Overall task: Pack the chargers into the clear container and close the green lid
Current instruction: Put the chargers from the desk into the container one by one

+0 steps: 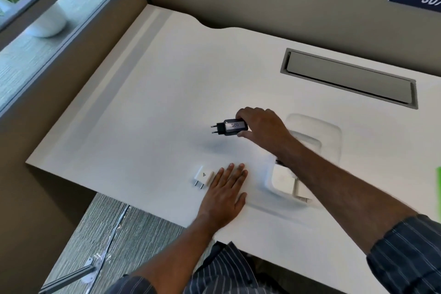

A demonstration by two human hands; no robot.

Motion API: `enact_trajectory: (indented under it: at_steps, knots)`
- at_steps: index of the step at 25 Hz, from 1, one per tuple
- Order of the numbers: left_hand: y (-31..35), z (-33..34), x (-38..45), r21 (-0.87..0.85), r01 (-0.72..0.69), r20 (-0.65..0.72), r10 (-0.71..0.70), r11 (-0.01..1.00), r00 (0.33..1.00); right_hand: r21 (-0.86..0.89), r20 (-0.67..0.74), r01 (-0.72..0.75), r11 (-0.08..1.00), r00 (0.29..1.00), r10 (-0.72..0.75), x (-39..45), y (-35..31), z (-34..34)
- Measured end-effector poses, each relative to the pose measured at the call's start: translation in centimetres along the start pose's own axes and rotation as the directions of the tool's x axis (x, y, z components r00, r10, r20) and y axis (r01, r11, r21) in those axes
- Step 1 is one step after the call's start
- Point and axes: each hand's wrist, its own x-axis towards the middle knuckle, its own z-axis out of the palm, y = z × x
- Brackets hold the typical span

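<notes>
Roughly midway, by the look of it: the clear container [307, 164] sits on the white desk [167, 83] and already has at least one white charger [284, 180] inside, near its front-left corner — the forearm crossing over it hides the rest, so the count is unsure. The right hand [262, 127] holds a black charger [230, 127] in the air just left of the container, thumb and fingers clamped on its body, the prongs pointing away to the left. The left hand [226, 192] lies flat on the desk in front-left of the container, fingers straight and close together, gripping nothing. A second white charger, the loose plug [202, 176], rests on the desk just left of that hand, touching or nearly so. Still to do, I judge: drop the black one in, add the loose plug, then fit the green lid [438, 186] — only a green sliver shows at the picture's edge, well right of the container.
</notes>
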Motion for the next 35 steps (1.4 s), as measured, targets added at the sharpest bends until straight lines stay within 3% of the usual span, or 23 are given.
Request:
enact_trajectory:
  at_steps: [9,17,27,35]
  knots:
    - [0.0,0.1,-0.1,0.006,-0.007,-0.019,0.007,1.0,1.0,0.122,-0.123,-0.213,0.969,0.966,0.227,-8.6,5.7,-5.4]
    - [0.4,-0.1,-0.1,0.014,0.016,-0.026,-0.016,1.0,1.0,0.146,-0.104,-0.39,0.909,0.908,0.406,-15.5,10.6,-4.9]
    - [0.4,-0.1,0.0,0.026,-0.006,-0.05,0.008,1.0,0.999,-0.139,0.004,-0.348,0.927,0.936,0.352,-14.4,12.1,-0.8]
    - [0.4,-0.1,0.1,0.022,0.005,-0.049,-0.004,1.0,0.999,-0.194,0.138,-0.3,0.934,0.934,0.329,-12.5,11.9,0.4]
